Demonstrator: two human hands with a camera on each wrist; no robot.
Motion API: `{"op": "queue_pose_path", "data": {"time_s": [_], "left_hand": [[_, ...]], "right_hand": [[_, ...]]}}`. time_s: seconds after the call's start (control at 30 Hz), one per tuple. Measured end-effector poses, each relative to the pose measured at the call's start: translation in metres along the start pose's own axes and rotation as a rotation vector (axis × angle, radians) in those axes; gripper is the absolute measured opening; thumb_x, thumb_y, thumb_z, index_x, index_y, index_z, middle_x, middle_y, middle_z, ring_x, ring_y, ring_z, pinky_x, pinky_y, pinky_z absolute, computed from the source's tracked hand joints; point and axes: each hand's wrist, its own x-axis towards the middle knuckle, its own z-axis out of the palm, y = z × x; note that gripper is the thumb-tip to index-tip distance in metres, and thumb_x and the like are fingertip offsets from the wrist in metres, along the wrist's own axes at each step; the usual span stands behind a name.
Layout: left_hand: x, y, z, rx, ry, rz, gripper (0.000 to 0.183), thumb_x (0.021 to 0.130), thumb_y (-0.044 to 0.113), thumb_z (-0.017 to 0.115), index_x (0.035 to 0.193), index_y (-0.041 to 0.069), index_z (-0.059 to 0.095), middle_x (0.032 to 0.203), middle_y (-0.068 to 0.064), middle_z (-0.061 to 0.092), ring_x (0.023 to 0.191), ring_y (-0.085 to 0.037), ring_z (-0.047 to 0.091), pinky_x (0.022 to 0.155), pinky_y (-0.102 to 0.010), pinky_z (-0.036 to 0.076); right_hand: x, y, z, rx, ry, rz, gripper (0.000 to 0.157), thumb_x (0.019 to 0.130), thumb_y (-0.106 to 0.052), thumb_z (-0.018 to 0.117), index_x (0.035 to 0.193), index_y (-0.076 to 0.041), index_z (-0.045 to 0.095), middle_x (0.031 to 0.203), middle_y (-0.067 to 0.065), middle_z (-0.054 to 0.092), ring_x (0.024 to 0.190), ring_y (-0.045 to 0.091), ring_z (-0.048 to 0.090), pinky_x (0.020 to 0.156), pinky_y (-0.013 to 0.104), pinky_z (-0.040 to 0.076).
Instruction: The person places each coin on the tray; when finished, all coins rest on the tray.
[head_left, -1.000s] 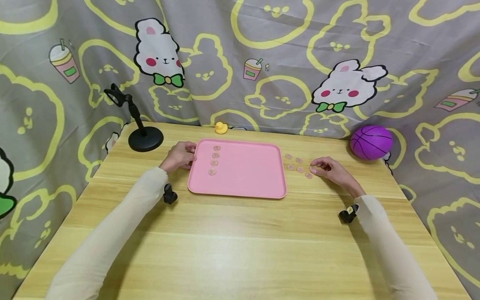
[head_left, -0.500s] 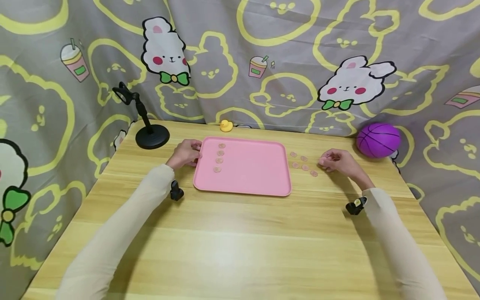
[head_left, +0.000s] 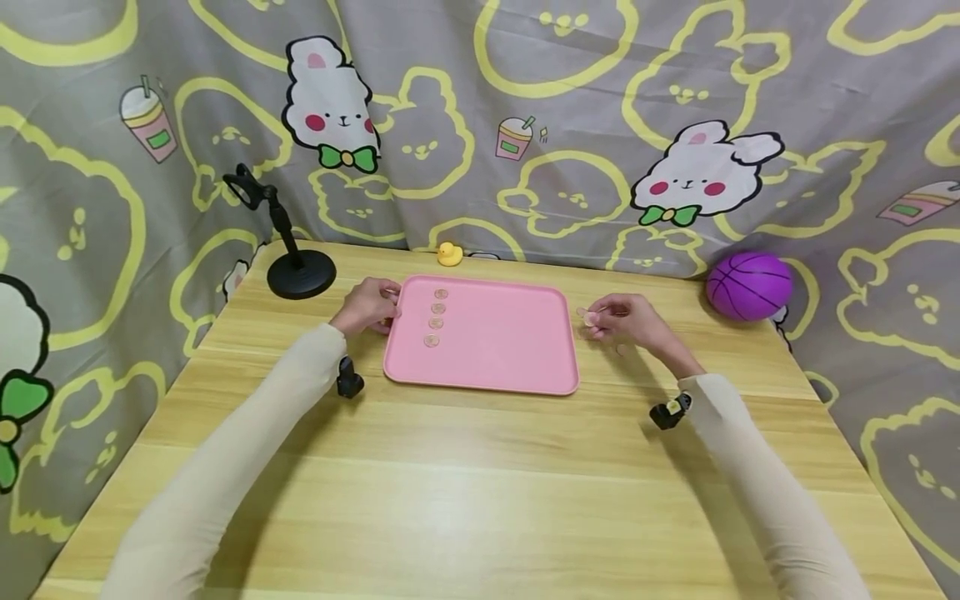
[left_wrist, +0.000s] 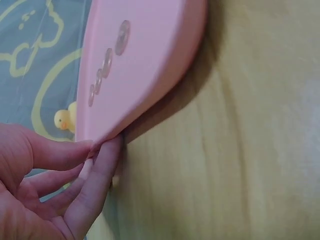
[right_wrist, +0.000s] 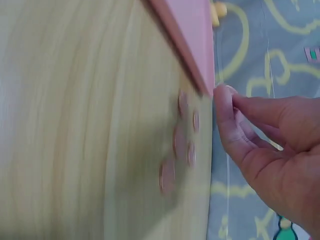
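My left hand (head_left: 369,305) pinches the left rim of the pink tray (head_left: 502,333) between thumb and fingers, as the left wrist view (left_wrist: 60,185) shows close up. A column of several coins (head_left: 437,322) lies near the tray's left side. Just beyond the tray's right edge, my right hand (head_left: 626,321) is raised over the table, with a coin (right_wrist: 230,90) pinched between thumb and finger. Below it, several copper-coloured coins (right_wrist: 179,142) lie in two loose rows on the wood. In the head view the right hand hides most of these.
At the back edge sits a yellow rubber duck (head_left: 450,254). A black stand with a round base (head_left: 302,275) is at the back left, and a purple basketball (head_left: 749,287) at the back right. A patterned grey curtain (head_left: 450,125) hangs behind the wooden table (head_left: 480,483).
The right hand drew back slightly to the right from the loose coins, then moved left over them towards the tray with a coin. The left hand has stayed on the tray's rim.
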Motion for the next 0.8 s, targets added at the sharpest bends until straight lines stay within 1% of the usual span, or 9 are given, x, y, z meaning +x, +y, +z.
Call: {"op": "queue_pose_path", "data": {"time_s": [0.03, 0.1, 0.2, 0.27, 0.33, 0.43, 0.53, 0.63, 0.8], "left_hand": [[0.0, 0.001, -0.001, -0.003, -0.008, -0.008, 0.059, 0.095, -0.005, 0.061, 0.153, -0.004, 0.047, 0.136, -0.026, 0.059, 0.097, -0.027, 0.067, 0.075, -0.034, 0.067], [0.0, 0.004, -0.004, -0.017, -0.027, -0.025, 0.061, 0.094, -0.006, 0.061, 0.153, -0.004, 0.046, 0.136, -0.027, 0.059, 0.094, -0.025, 0.067, 0.072, -0.032, 0.066], [0.003, 0.008, -0.009, -0.05, -0.066, -0.039, 0.062, 0.093, -0.007, 0.062, 0.153, -0.005, 0.045, 0.128, -0.026, 0.062, 0.085, -0.021, 0.067, 0.067, -0.03, 0.065], [0.005, 0.011, -0.012, -0.07, -0.1, -0.042, 0.063, 0.092, -0.008, 0.063, 0.152, -0.007, 0.045, 0.118, -0.024, 0.065, 0.079, -0.018, 0.066, 0.066, -0.03, 0.065], [0.007, 0.012, -0.014, -0.087, -0.125, -0.048, 0.063, 0.091, -0.009, 0.064, 0.151, -0.009, 0.045, 0.107, -0.022, 0.068, 0.075, -0.017, 0.066, 0.065, -0.03, 0.065], [0.009, 0.013, -0.015, -0.105, -0.147, -0.066, 0.063, 0.091, -0.009, 0.064, 0.151, -0.01, 0.044, 0.099, -0.018, 0.068, 0.073, -0.017, 0.067, 0.065, -0.031, 0.065], [0.009, 0.011, -0.015, -0.11, -0.141, -0.078, 0.063, 0.091, -0.008, 0.063, 0.151, -0.009, 0.044, 0.099, -0.017, 0.068, 0.076, -0.018, 0.067, 0.066, -0.03, 0.065], [0.008, 0.008, -0.015, -0.114, -0.133, -0.072, 0.062, 0.091, -0.006, 0.062, 0.151, -0.009, 0.045, 0.099, -0.016, 0.068, 0.078, -0.018, 0.066, 0.067, -0.029, 0.065], [0.007, 0.005, -0.013, -0.101, -0.124, -0.054, 0.061, 0.091, -0.005, 0.06, 0.15, -0.009, 0.045, 0.107, -0.019, 0.067, 0.08, -0.019, 0.066, 0.066, -0.028, 0.064]], "right_hand": [[0.002, -0.003, 0.005, 0.002, -0.014, -0.001, 0.028, 0.102, -0.005, 0.067, 0.123, 0.013, 0.068, 0.105, 0.029, 0.074, 0.079, 0.006, 0.07, 0.076, 0.026, 0.062], [0.006, -0.009, 0.015, 0.049, -0.048, 0.009, 0.029, 0.102, -0.004, 0.065, 0.126, 0.013, 0.066, 0.109, 0.03, 0.073, 0.082, 0.009, 0.072, 0.08, 0.029, 0.064], [0.012, -0.018, 0.032, 0.131, -0.086, 0.044, 0.029, 0.101, -0.002, 0.066, 0.125, 0.015, 0.065, 0.107, 0.03, 0.073, 0.082, 0.012, 0.075, 0.084, 0.036, 0.065], [0.015, -0.026, 0.044, 0.166, -0.106, 0.068, 0.026, 0.1, 0.0, 0.067, 0.121, 0.016, 0.066, 0.103, 0.028, 0.075, 0.079, 0.014, 0.076, 0.081, 0.037, 0.066], [0.018, -0.035, 0.057, 0.16, -0.125, 0.08, 0.024, 0.099, 0.0, 0.07, 0.116, 0.016, 0.068, 0.098, 0.025, 0.077, 0.074, 0.014, 0.076, 0.077, 0.034, 0.066], [0.023, -0.048, 0.08, 0.188, -0.184, 0.093, 0.022, 0.098, 0.001, 0.069, 0.113, 0.017, 0.068, 0.095, 0.025, 0.077, 0.071, 0.018, 0.076, 0.075, 0.034, 0.066], [0.029, -0.061, 0.102, 0.236, -0.24, 0.098, 0.02, 0.098, 0.003, 0.068, 0.113, 0.017, 0.067, 0.097, 0.028, 0.076, 0.071, 0.02, 0.077, 0.076, 0.037, 0.066], [0.034, -0.071, 0.121, 0.263, -0.272, 0.104, 0.018, 0.099, 0.003, 0.066, 0.112, 0.016, 0.068, 0.096, 0.028, 0.076, 0.07, 0.021, 0.077, 0.075, 0.037, 0.066], [0.04, -0.085, 0.147, 0.27, -0.314, 0.107, 0.016, 0.101, 0.002, 0.064, 0.109, 0.013, 0.07, 0.093, 0.024, 0.077, 0.069, 0.019, 0.076, 0.074, 0.036, 0.066]]}}
